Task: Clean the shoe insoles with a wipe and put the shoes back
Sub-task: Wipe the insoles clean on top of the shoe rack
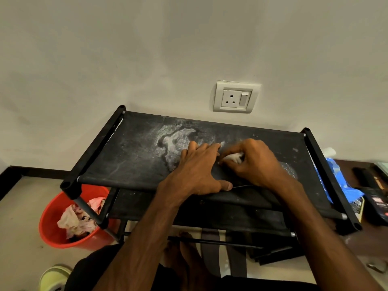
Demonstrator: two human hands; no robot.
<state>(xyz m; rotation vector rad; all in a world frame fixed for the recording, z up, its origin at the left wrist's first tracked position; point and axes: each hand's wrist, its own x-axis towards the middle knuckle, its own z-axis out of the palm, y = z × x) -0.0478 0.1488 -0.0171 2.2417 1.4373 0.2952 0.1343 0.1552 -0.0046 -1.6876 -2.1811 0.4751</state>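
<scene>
The right hand [252, 162] curls round a crumpled white wipe [232, 158] that pokes leftward from its fingers, mid-shelf on the rack [134, 156] near the front edge, while the left hand [197, 171] presses flat, fingers straight, on a dark insole [288, 170] that seems to lie lengthwise along that edge.

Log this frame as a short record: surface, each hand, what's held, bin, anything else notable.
surface: black shoe rack, top shelf smeared with white dust
left: left hand lies flat on the top shelf, fingers straight
right: right hand grips a white wipe against the shelf
under hands: something dark and flat; cannot tell if it is an insole
bin: red bucket on the floor left of the rack, crumpled pale material inside
floor: yellow-green shoe, lower left
wall: socket above the rack
</scene>
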